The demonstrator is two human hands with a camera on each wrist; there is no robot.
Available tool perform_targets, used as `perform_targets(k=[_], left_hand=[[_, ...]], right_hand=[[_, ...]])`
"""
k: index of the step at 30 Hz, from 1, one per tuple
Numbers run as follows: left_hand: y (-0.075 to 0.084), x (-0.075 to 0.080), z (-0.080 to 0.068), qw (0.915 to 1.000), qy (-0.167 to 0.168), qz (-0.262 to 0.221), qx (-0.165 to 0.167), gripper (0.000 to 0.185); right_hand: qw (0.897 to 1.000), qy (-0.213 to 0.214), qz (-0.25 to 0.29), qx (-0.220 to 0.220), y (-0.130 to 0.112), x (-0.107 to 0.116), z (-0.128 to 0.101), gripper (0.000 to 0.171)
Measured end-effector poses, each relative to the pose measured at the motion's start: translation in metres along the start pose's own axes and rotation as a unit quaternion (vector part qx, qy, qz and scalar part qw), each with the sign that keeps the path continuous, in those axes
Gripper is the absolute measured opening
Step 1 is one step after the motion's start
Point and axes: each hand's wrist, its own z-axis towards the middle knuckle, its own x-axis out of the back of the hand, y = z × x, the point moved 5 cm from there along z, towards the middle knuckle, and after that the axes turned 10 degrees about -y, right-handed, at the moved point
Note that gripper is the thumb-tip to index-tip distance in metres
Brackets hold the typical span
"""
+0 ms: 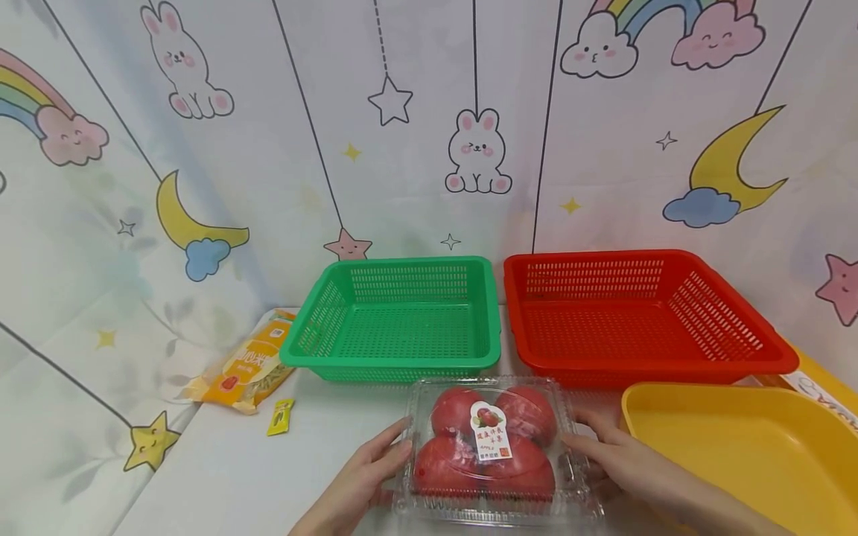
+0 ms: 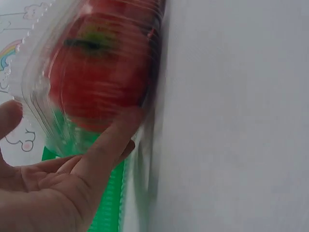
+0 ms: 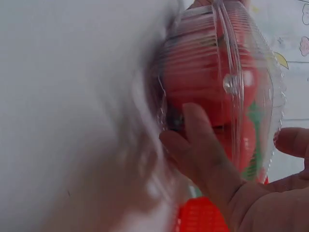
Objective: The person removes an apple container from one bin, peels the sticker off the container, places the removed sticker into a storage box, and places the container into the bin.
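A clear plastic clamshell box (image 1: 492, 447) of red apples, with a white label on its lid, lies on the white table (image 1: 234, 476) in front of me. My left hand (image 1: 365, 476) lies against its left side and my right hand (image 1: 617, 461) against its right side. In the left wrist view the straight fingers (image 2: 106, 145) of my left hand (image 2: 58, 183) touch the box (image 2: 96, 72) low down, the thumb held off it. The right wrist view shows my right hand (image 3: 217, 164) laid likewise on the box (image 3: 212, 82). Both wrist views are blurred.
Behind the box stand a green basket (image 1: 389, 362) and, to its right, a red basket (image 1: 670, 366), both with nothing in them. A yellow tray (image 1: 737, 447) sits at the near right. An orange snack packet (image 1: 244, 368) and a small yellow sachet (image 1: 281, 417) lie at left.
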Motion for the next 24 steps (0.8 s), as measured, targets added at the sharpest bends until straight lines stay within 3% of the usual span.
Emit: perform_targets(k=[4,9,11,13,17,20,24], left_hand=[[0.005,0.007,0.001,0.998,0.026,0.034,-0.047,0.072],[0.016,0.014,0.006,0.9843,0.079,0.066,-0.144,0.063],[0.019,0.014,0.011,0.9782,0.083,0.078,-0.174,0.061],[0.021,0.013,0.016,0.9733,0.081,0.087,-0.196,0.06],[0.02,0.011,0.025,0.967,0.079,0.1,-0.22,0.058],[0.018,0.012,0.03,0.9615,0.09,0.112,-0.234,0.056],[0.015,0.012,0.036,0.9521,0.098,0.128,-0.26,0.054]], right_hand=[[0.993,0.042,-0.11,0.03,-0.022,0.014,-0.008,0.074],[0.96,0.119,-0.23,0.107,-0.057,0.025,-0.01,0.053],[0.944,0.148,-0.26,0.139,-0.067,0.022,-0.006,0.044],[0.936,0.162,-0.268,0.162,-0.075,0.016,0.0,0.038],[0.932,0.123,-0.27,0.206,-0.084,0.001,0.018,0.035],[0.938,0.06,-0.269,0.212,-0.089,-0.013,0.032,0.035],[0.933,0.001,-0.293,0.209,-0.093,-0.027,0.045,0.039]])
